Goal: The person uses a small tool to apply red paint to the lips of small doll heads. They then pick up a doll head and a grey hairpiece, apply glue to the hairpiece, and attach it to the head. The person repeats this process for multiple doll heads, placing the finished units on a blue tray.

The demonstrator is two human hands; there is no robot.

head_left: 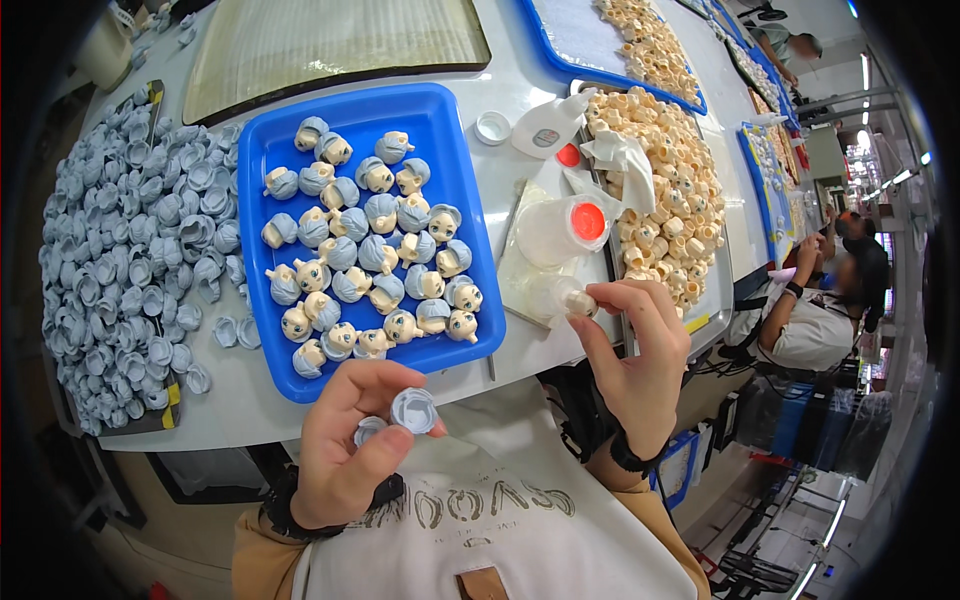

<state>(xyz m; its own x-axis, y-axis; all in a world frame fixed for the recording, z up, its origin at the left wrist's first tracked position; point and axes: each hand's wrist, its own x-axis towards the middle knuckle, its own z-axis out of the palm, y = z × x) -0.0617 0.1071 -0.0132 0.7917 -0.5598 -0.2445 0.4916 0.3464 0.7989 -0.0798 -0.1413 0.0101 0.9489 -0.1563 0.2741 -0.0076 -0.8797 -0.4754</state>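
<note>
My left hand point(352, 440) is closed round two blue-grey doll hair caps; one hair cap point(413, 411) shows its hollow inside between thumb and fingers, the other sits lower in the palm. Between the thumb and fingertips of my right hand point(640, 345) is a small cream doll head piece point(581, 303), held over a small clear cup point(548, 298) near the table's front edge. A blue tray point(463, 160) beyond my left hand carries several doll heads with blue-grey hair fitted on. Loose blue-grey hair caps point(140, 260) lie heaped to the left of it.
A heap of cream head pieces point(670, 200) fills a tray at right. Before it stand a white squeeze bottle point(548, 128), a tub with red contents point(560, 230) and a small round lid point(492, 127). Another person point(815, 310) works farther right. A large shallow tray point(340, 45) lies at the back.
</note>
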